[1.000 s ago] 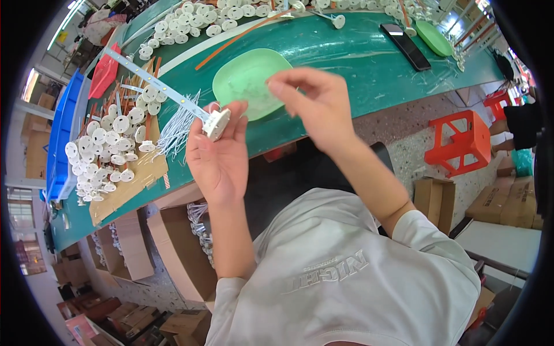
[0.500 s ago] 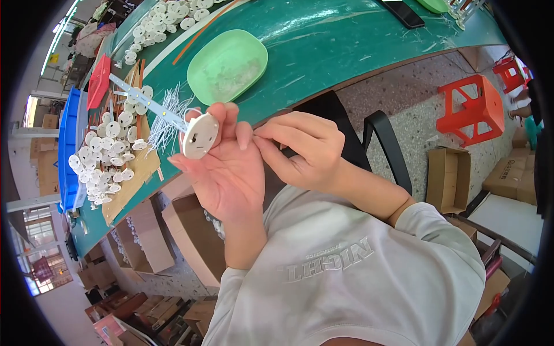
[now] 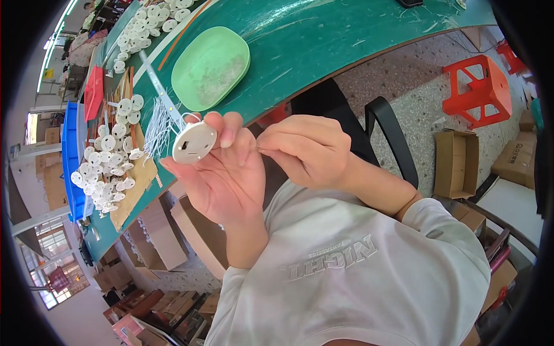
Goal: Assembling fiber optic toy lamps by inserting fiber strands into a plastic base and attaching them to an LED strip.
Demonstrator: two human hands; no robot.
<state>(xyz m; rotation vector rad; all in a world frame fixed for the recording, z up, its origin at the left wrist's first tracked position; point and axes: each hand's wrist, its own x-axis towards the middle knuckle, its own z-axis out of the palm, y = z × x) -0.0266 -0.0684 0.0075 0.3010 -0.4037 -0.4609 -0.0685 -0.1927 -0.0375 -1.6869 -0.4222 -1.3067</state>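
Observation:
My left hand (image 3: 228, 181) is palm up and holds a white round disc (image 3: 198, 140) between thumb and fingers. A narrow pale strip dotted with small LEDs (image 3: 160, 87) rises from the disc, with a thin white wire looping near its base. My right hand (image 3: 314, 151) is closed in a pinch beside the left fingertips. What lies in that pinch is too small to make out. Past the disc lies a bundle of thin white wires (image 3: 157, 130). A pale green bowl (image 3: 183, 95) with small clear pieces in it sits beyond my hands.
Many white discs (image 3: 107, 158) lie piled on cardboard at the left, beside a blue bin (image 3: 74, 141) and a red tray (image 3: 94, 92). More discs (image 3: 138, 34) are at the far left. A black chair (image 3: 329, 106), red stool (image 3: 479, 92) and open cardboard box (image 3: 456, 164) stand right of the green table (image 3: 300, 63).
The view has shifted, with the table things now further left. The disc and its strip have turned to a different tilt in my left hand. My right hand keeps its pinch.

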